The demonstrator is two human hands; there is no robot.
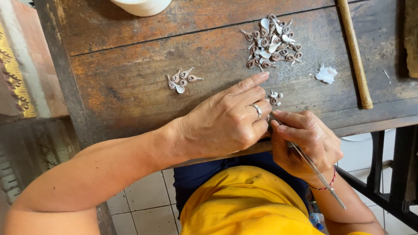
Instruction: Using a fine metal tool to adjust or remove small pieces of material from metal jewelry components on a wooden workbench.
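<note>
Delicately, a small filigree piece (274,97) is worked at the near edge of a worn wooden table (130,82).

A thin metal tool (307,162) is pinched between the curled fingers of the right hand (307,146), its tip aimed at the piece; the left hand (226,124), ring on one finger, is loosely curled with its forefinger stretched flat beside the piece, gripping nothing that can be seen. A slip of the tip could flick the piece over the nearby edge. Counted: one large heap of filigree pieces (273,42), too tangled to number; one cluster of about four (180,80); one white scrap (326,74); one wooden stick (354,52).
</note>
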